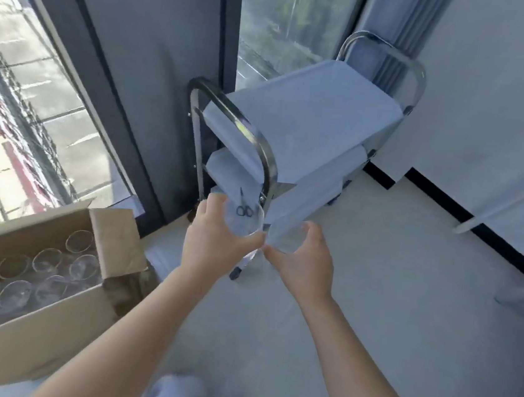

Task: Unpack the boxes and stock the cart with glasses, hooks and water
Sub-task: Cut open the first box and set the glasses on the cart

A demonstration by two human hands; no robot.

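A pale floor (372,309) runs to a corner where tall windows (21,89) meet a white wall. Two clear glasses are held out above the floor, just short of the cart. The left hand (213,241) curls around one glass (245,221), and the right hand (302,261) curls around the other glass (285,237); the two sit side by side, nearly touching, likely so both can be carried in one trip. Just beyond them stands a steel cart (310,132) with curved handles and three shelves covered in pale blue. The top shelf is bare. A pair of scissors (244,206) lies on the lowest shelf, seen partly through the left glass. To the left, an open cardboard box (44,320) still holds many more upright glasses (48,260), so stocking looks barely begun. No hooks or water show.
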